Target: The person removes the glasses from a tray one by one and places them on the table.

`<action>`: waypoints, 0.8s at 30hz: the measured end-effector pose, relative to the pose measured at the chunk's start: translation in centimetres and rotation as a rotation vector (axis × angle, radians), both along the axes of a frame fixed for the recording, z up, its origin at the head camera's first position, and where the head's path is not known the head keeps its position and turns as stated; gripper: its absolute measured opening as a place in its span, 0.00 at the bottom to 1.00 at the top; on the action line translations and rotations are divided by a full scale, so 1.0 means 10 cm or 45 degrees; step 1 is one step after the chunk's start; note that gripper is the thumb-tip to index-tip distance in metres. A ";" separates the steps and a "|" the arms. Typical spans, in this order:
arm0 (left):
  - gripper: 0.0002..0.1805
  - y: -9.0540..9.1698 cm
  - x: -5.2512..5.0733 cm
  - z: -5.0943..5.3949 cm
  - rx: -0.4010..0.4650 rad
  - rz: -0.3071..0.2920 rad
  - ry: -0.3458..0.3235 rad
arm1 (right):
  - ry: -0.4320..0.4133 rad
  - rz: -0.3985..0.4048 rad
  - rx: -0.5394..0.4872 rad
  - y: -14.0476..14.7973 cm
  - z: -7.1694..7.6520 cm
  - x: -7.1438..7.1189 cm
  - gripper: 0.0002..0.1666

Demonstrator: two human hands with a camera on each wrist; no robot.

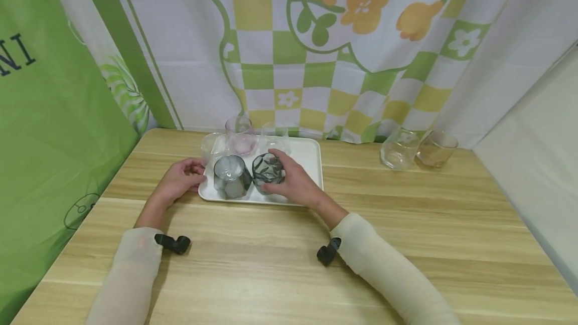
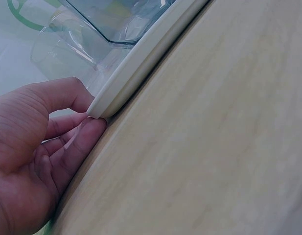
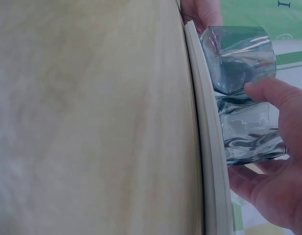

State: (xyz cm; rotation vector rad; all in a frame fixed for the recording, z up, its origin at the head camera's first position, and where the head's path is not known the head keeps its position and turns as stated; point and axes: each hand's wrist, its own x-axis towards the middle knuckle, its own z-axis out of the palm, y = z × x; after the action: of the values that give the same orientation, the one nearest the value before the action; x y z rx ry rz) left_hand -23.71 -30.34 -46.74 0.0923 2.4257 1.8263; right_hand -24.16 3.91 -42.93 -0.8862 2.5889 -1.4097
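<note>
On a white tray (image 1: 312, 162) stand several drinking glasses. My right hand (image 1: 295, 182) grips a grey rippled glass (image 1: 265, 168) at the tray's front, thumb and fingers on opposite sides, as the right wrist view also shows. Directly left of it, close to the thumb, stands a smooth grey glass (image 1: 231, 178). At the tray's front left corner, my left hand (image 1: 177, 180) pinches the rim (image 2: 136, 68) between its thumb and fingers. Behind the grey glasses are a pink glass (image 1: 241, 137), a clear glass (image 1: 210, 148) at left and another clear glass (image 1: 275, 137), partly hidden.
A clear glass (image 1: 399, 153) and an amber glass (image 1: 436, 149) stand side by side at the back right of the wooden table (image 1: 253, 265). A patterned curtain (image 1: 289, 74) hangs along the back edge, and a green cloth (image 1: 54, 129) at the left.
</note>
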 end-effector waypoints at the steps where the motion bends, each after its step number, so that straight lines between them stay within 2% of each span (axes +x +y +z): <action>1: 0.26 0.00 0.00 0.00 0.001 0.002 0.000 | 0.011 0.000 -0.006 0.00 0.00 0.00 0.54; 8: 0.27 0.00 0.00 0.01 -0.007 -0.005 -0.001 | 0.096 -0.019 0.015 -0.04 -0.01 0.01 0.53; 17: 0.28 0.01 0.01 0.04 -0.025 0.002 -0.008 | 0.100 -0.072 0.045 -0.02 0.01 0.05 0.51; 24: 0.27 0.02 0.02 0.04 -0.050 0.019 -0.019 | 0.111 -0.094 0.008 0.05 0.07 0.12 0.48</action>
State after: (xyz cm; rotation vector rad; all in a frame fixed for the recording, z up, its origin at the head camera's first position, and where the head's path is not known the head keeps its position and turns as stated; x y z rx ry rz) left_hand -23.53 -30.13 -46.34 0.0573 2.4571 1.7779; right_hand -22.96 4.38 -42.24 -0.8795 2.7152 -1.4107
